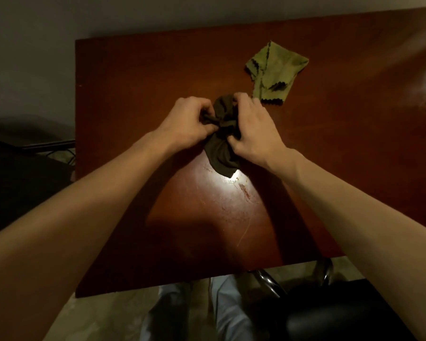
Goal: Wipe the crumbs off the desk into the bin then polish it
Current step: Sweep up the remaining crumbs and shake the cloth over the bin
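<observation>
A dark brown cloth [222, 153] is bunched up above the middle of the reddish-brown wooden desk [138, 77]. My left hand [187, 124] pinches its left side and my right hand [253, 134] grips its right side, fingers curled into the fabric. The cloth's lower end hangs down toward the desk. A few pale crumbs [234, 180] lie just below it in a bright glare patch. A green cloth [273, 72] with a zigzag edge lies crumpled on the desk behind my right hand.
A dark bin or box [17, 183] stands on the floor left of the desk, with a wire rack behind it. A black chair [342, 313] with chrome legs sits at the desk's near right corner. A grey wall runs behind the desk.
</observation>
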A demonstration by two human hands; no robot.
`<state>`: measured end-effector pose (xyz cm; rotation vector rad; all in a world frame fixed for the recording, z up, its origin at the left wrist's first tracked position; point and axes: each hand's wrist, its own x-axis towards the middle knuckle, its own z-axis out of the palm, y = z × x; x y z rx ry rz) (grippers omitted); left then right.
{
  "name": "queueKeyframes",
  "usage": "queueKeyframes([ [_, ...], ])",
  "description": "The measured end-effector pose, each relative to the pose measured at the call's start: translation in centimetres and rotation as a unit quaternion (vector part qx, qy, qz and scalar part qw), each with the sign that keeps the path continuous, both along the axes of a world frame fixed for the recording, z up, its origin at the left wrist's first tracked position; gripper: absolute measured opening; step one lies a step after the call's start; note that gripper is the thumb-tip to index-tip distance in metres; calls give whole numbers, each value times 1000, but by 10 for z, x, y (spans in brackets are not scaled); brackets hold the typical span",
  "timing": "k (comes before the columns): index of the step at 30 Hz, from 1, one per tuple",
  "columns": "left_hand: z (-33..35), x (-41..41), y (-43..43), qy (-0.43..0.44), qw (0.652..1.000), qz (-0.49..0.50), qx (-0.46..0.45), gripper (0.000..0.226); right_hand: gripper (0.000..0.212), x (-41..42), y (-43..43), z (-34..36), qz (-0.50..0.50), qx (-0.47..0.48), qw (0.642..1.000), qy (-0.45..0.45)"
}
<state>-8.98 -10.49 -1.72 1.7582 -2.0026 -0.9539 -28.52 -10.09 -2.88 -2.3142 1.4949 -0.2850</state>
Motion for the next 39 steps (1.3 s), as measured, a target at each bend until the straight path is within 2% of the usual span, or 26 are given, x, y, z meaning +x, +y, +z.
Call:
queueKeyframes([
  [2, -3, 4, 0, -31, 999, -25, -28, 10, 73, -2, 1, -2, 32, -49, 998, 2],
  [5, -6, 9, 4, -78, 992, -73, -67, 13, 65, -5, 3, -2, 143, -75, 987, -17],
  [8, -6, 11, 14, -106, 981, -118, -110, 16, 65, -7, 4, 2, 194, -16, 981, -8],
  [10, -5, 12, 21, -89, 982, -121, -118, 10, 62, -13, 4, 5, 202, 29, 979, -4],
  [13, -8, 8, 31, -62, 983, -115, -130, 17, 50, -26, 2, 10, 232, 54, 971, 34],
  [16, -12, 2, 39, -43, 982, -127, -133, 20, 64, -39, 3, 13, 264, 86, 958, 77],
  [18, -12, 1, 42, -39, 980, -147, -131, 20, 75, -46, 6, 15, 258, 122, 955, 78],
  [22, -8, -3, 52, -8, 976, -171, -131, 27, 72, -56, 8, 23, 235, 151, 959, 50],
  [27, -14, -7, 63, -1, 980, -180, -80, 56, 97, -55, 18, 28, 214, 167, 960, 65],
  [30, -19, -12, 68, -18, 980, -180, -77, 69, 99, -58, 30, 19, 209, 157, 964, 47],
  [33, -22, -22, 71, -35, 979, -176, -94, 61, 84, -65, 37, 7, 204, 121, 971, 41],
  [36, -25, -27, 72, -29, 981, -164, -98, 52, 83, -72, 36, 3, 195, 109, 975, 24],
  [39, -29, -30, 73, -7, 982, -144, -125, 35, 78, -71, 35, -6, 215, 32, 975, 50],
])
